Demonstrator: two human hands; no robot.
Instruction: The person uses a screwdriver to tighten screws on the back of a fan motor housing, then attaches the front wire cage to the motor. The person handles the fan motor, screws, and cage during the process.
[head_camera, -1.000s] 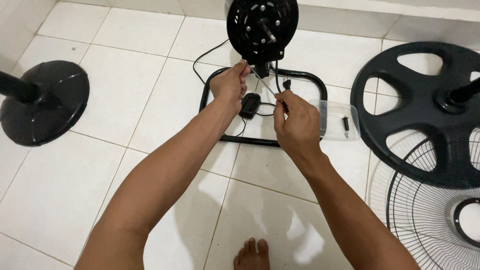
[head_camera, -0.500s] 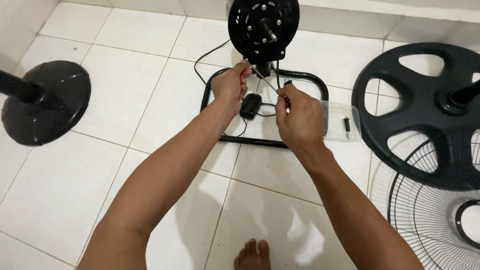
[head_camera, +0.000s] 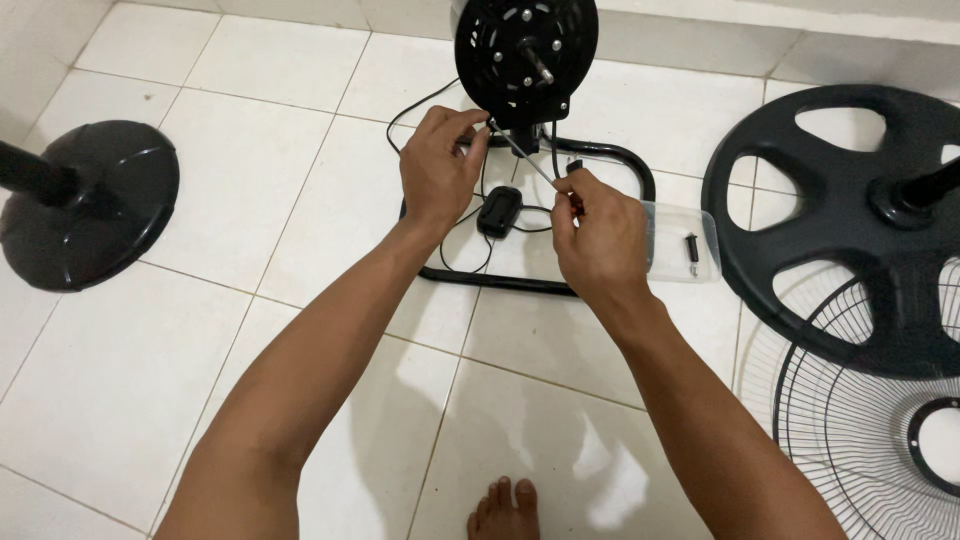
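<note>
A black fan motor housing (head_camera: 525, 55) with a bare shaft stands on a black tubular floor stand (head_camera: 622, 157). My right hand (head_camera: 600, 240) grips the handle of a screwdriver (head_camera: 526, 159), whose thin metal shaft slants up-left to the neck under the motor. My left hand (head_camera: 435, 170) is at that neck, with thumb and fingertips pinched around the screwdriver's tip. What lies between those fingers is hidden. A black switch box (head_camera: 499, 212) on a cord lies on the tiles between my hands.
A clear plastic container (head_camera: 672, 262) holding a small dark part lies right of the stand. A round black fan base (head_camera: 100, 200) sits at the left. At the right are a spoked black base (head_camera: 840, 230) and a wire grille (head_camera: 860, 430). My bare foot (head_camera: 503, 510) shows at the bottom.
My left hand has turned knuckles-up and shifted a little up and left, its fingers still at the screwdriver's tip. My right hand and the screwdriver have barely moved.
</note>
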